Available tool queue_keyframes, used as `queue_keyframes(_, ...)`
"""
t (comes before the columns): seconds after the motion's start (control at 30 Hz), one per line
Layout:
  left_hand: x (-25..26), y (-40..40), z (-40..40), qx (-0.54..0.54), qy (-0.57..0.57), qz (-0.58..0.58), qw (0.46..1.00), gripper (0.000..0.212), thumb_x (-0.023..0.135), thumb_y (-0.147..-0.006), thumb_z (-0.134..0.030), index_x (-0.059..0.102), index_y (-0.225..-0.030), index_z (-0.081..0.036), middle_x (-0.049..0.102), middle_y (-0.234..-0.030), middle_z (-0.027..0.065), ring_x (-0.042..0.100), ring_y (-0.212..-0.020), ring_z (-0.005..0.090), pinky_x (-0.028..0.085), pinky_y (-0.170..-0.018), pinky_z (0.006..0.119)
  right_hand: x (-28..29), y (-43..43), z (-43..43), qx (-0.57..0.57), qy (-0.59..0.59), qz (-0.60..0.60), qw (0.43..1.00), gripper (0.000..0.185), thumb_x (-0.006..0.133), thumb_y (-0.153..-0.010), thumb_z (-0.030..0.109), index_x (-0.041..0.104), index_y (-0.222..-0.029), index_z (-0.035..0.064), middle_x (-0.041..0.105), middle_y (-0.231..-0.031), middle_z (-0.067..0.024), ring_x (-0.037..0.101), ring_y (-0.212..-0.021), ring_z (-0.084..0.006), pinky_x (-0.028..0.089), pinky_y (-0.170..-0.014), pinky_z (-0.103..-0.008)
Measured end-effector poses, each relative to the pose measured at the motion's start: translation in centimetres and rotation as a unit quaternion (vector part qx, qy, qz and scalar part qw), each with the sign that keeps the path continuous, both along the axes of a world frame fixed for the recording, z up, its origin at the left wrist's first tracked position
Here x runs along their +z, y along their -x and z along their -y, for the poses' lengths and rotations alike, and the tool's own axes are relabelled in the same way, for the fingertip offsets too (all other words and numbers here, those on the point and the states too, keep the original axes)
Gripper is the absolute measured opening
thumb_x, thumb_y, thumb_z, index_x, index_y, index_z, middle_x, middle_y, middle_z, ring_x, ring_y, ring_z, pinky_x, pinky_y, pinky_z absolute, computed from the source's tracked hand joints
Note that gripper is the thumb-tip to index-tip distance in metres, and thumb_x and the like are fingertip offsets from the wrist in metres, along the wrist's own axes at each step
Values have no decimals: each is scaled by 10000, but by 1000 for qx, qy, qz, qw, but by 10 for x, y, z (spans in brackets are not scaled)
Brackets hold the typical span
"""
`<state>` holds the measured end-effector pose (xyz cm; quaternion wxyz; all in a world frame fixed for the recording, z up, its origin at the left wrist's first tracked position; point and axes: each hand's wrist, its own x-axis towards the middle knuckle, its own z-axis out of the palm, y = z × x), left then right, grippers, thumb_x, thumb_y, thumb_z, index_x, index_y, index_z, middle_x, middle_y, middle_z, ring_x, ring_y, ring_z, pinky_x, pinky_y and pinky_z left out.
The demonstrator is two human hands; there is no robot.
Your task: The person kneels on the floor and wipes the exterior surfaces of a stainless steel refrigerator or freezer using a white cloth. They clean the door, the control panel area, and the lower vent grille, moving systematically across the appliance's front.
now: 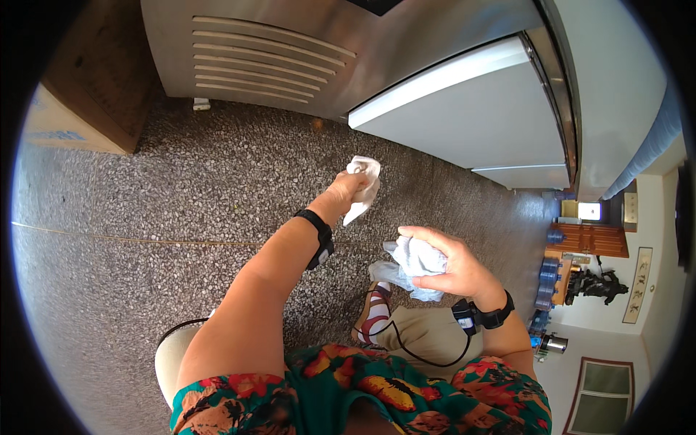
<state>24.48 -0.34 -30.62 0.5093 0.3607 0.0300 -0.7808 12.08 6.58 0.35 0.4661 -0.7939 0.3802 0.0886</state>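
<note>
My left hand [350, 187] is closed around a small white cloth [363, 204], whose pointed end hangs over the speckled floor. Lower and to the right, my right hand [459, 266] grips a bunched pale blue cloth [416, 258] between thumb and fingers. Part of the blue cloth droops close to a sandalled foot [375, 312] in a striped sock. Both wrists wear black bands with small devices, and a black cable loops beside the right one. The two hands are apart, with bare floor visible between the cloths.
A metal cabinet panel with slots [272, 60] and a pale appliance panel [462, 103] stand along the top. A cardboard box [92, 119] sits at upper left on the terrazzo floor [179, 190]. Large blue water bottles [546, 283], a dark statue [598, 287] and a wooden door [603, 239] appear far right.
</note>
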Motion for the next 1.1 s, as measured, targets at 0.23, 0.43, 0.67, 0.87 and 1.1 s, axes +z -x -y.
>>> queue_keyframes(0.23,62,17,44,139,79,-157,975,317,509,-963,6,485,-1278,-10,615,-1162,171,674,-994,287,625,-823,392,6,13,-2,-7,5,-11,1000,755,801,-704,61,516,-1404,52,592,-1335,-159,593,-1206,-263,450,-1030,-369)
queue_keyframes(0.43,83,-31,94,189,-14,-243,951,260,337,-1036,-101,470,-1215,33,595,-1133,180,656,-944,293,612,-713,393,3,22,-1,-30,-2,-18,999,769,801,-699,50,510,-1411,35,604,-1311,-132,576,-1199,-219,423,-1040,-340)
queue_keyframes(0.67,100,-69,65,299,-59,-65,950,122,464,-929,-54,516,-1031,-13,602,-931,102,635,-764,200,565,-587,315,-1,22,6,-33,-11,-23,999,752,789,-715,61,504,-1411,32,581,-1354,-154,569,-1239,-253,423,-1056,-354)
queue_keyframes(0.87,81,-62,63,161,83,177,967,392,564,-797,-122,516,-1179,-47,585,-1058,103,593,-938,187,499,-789,305,-7,6,14,7,-22,-16,1000,757,788,-715,73,500,-1414,32,576,-1362,-155,566,-1246,-259,424,-1060,-362)
queue_keyframes(1.1,122,-82,55,57,295,79,951,451,506,-770,117,522,-1204,-4,617,-1029,92,620,-936,206,517,-789,307,-3,-21,21,19,-17,-4,1000,780,789,-717,80,476,-1430,27,576,-1350,-134,555,-1234,-216,412,-1065,-348)
